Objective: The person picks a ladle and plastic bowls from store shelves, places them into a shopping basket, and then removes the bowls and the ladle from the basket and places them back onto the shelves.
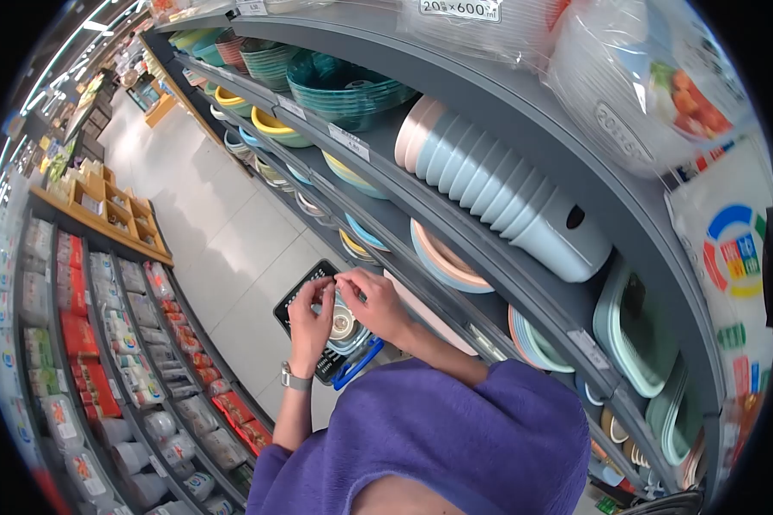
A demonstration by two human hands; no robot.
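- The left hand [311,312] and right hand [374,300] meet at their fingertips, fingers bent into narrow pinches; whether anything small sits between them I cannot tell.
- For fine work like this, light fingertip pressure and level wrists would serve best, one hand steadying as the other moves.
- Just beneath them, a round pale item [343,323] lies in the black basket [303,284]; working above it seems sensible, since anything that slips would probably land inside.
- The basket's blue handle [357,364] lies near the right forearm, so that elbow should swing clear of it.
- To the right, stacked cups [489,184] fill a shelf; to the left stand packaged goods [82,335]. Elbows tucked in would avoid both.
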